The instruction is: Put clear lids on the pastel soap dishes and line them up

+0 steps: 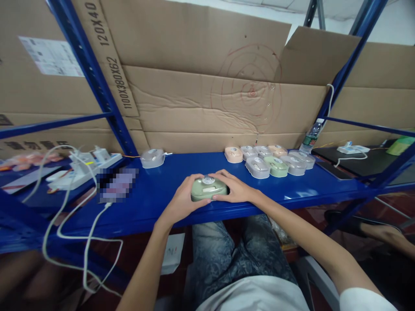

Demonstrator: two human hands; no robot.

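Hands, left and right, clasp green case.

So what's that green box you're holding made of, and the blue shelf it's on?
The green box, held between left hand and right hand, looks like smooth matte plastic: rounded moulded edges, even colour. The blue shelf looks like painted metal: glossy, light glints off its thin, hard front edge.

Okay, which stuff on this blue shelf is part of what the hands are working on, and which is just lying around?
In hand:
- green case, gripped by left hand and right hand
- cluster of similar cases
- lone grey case

Lying about:
- water bottle
- power strip
- white cables
- cardboard behind
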